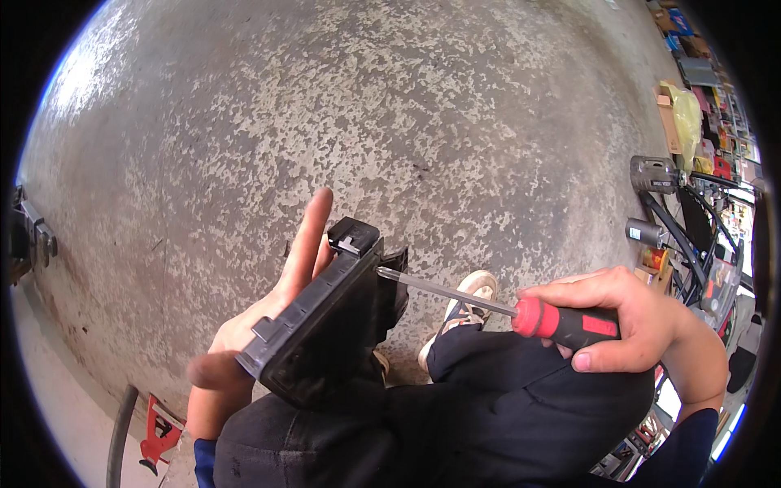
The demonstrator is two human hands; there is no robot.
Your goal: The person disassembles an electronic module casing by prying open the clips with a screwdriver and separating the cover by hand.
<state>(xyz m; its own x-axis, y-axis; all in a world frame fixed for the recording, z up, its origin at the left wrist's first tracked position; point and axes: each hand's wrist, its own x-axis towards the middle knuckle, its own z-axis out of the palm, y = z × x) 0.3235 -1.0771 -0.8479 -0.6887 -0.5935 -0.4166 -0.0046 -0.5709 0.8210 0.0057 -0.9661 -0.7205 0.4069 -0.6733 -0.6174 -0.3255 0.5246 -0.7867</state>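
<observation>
— What's at the middle of it?

— A black plastic housing, boxy and ribbed, tilted, propped on the person's dark-trousered knee. Everything else I'll place from that housing.

— Who holds it?

— The left hand, behind and under it. Fingers spread flat along its far face, one long finger sticking up past its top edge, thumb low at its near left corner.

— And the tool?

— A screwdriver, red-and-black handle, steel shaft running leftward. Its tip touches the housing's upper right side. The right hand, to the right of the housing, has its fingers wrapped tight round the handle.

— Around them?

— Just right of the housing, past the shaft, a pale sneaker on mottled grey concrete floor. Well off to the right, a black metal frame and cluttered shelves. Below left of the housing, a dark hose and a red metal piece.
</observation>
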